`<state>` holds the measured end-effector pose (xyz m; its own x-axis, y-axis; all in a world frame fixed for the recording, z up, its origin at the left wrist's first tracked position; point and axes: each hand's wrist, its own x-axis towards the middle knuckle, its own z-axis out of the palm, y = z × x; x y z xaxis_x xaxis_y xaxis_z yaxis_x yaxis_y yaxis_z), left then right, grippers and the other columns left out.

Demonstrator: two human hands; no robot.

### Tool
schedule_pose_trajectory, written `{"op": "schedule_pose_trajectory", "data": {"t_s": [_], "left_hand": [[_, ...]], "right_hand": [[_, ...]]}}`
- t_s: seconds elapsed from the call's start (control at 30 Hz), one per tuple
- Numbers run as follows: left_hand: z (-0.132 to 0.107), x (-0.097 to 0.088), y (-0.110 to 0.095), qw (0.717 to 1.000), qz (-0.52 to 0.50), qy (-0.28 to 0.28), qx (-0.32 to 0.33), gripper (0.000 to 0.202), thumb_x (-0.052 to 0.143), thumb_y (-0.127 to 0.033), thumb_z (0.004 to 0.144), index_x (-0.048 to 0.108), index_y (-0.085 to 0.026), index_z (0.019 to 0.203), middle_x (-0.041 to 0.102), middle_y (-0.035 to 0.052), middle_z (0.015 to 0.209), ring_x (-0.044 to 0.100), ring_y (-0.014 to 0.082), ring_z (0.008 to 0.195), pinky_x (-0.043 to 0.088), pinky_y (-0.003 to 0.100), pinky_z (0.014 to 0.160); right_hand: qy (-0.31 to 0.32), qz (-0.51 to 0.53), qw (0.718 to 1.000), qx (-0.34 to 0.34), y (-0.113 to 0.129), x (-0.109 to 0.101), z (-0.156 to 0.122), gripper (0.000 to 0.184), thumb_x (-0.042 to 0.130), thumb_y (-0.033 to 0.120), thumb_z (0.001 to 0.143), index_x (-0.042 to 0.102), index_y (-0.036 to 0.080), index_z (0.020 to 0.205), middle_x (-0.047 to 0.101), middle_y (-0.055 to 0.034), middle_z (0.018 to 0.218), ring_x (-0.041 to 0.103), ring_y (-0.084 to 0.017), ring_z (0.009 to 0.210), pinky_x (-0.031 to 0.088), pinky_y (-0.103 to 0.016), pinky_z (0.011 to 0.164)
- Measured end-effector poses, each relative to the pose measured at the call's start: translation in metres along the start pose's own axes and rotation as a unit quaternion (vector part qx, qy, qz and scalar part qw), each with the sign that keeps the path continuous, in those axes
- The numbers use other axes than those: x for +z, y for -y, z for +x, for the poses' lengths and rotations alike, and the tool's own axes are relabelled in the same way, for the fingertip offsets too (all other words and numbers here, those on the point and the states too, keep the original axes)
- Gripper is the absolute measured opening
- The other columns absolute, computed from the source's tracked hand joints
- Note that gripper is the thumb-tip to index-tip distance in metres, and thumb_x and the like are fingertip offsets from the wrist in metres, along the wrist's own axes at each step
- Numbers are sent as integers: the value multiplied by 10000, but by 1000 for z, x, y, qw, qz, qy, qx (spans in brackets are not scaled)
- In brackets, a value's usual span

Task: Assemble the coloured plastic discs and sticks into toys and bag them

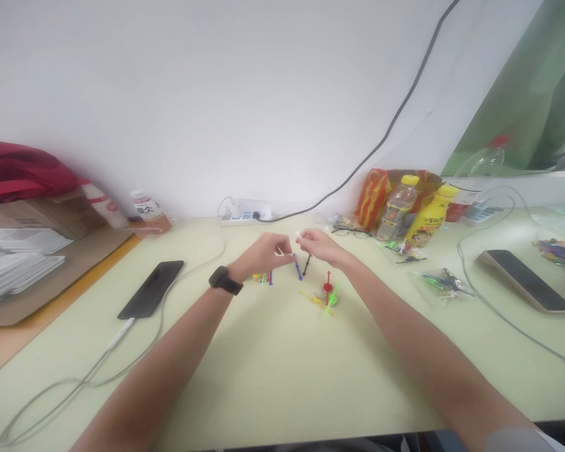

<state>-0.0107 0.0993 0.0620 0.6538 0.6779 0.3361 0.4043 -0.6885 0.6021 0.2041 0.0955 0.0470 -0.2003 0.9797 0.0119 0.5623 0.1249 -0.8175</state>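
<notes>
My left hand (267, 252), with a black watch on its wrist, is pinched over the middle of the pale green table (273, 364). It holds a small white piece with a blue plastic stick (297, 269) hanging from it. My right hand (321, 245) is also pinched, on a thin white stick with a black stick (306, 265) below it. The two hands are almost touching. Under them lie several small coloured plastic sticks (327, 295) in red, green and yellow, and a few more sticks (263, 277) below my left hand.
A black phone (151, 289) on a white cable lies at the left. A power strip (245, 212) sits by the wall. Yellow-capped bottles (426, 216), glasses (353, 231) and small bags of sticks (440, 281) are at the right, with a tablet (525, 280). Boxes and papers (19, 251) stand far left.
</notes>
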Motion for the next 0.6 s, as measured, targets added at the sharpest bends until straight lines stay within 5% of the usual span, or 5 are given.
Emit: {"op": "schedule_pose_trajectory", "data": {"t_s": [0.17,0.37,0.6], "left_hand": [[-4,5,4,993,45,105,-30,180,799,-377,744,737,-209,754,737,33,757,674,186,648,501,275,574],[-7,1,23,984,41,156,-74,217,815,-396,694,783,-227,827,681,19,671,631,175,511,469,275,493],[-9,-4,25,987,138,84,-1,471,795,-502,768,750,-266,1173,722,87,1131,646,304,1088,532,362,890]], "right_hand": [[-33,-149,986,72,-24,-3,5,251,686,266,870,653,132,1080,713,-156,1103,668,-229,954,459,-262,700],[-24,-210,975,68,-25,21,1,454,763,480,851,635,174,1162,684,-185,1215,666,-284,1066,453,-276,717],[41,-220,975,5,-13,30,-4,394,723,242,854,629,167,1229,718,-130,1103,674,-216,910,429,-249,672]]}}
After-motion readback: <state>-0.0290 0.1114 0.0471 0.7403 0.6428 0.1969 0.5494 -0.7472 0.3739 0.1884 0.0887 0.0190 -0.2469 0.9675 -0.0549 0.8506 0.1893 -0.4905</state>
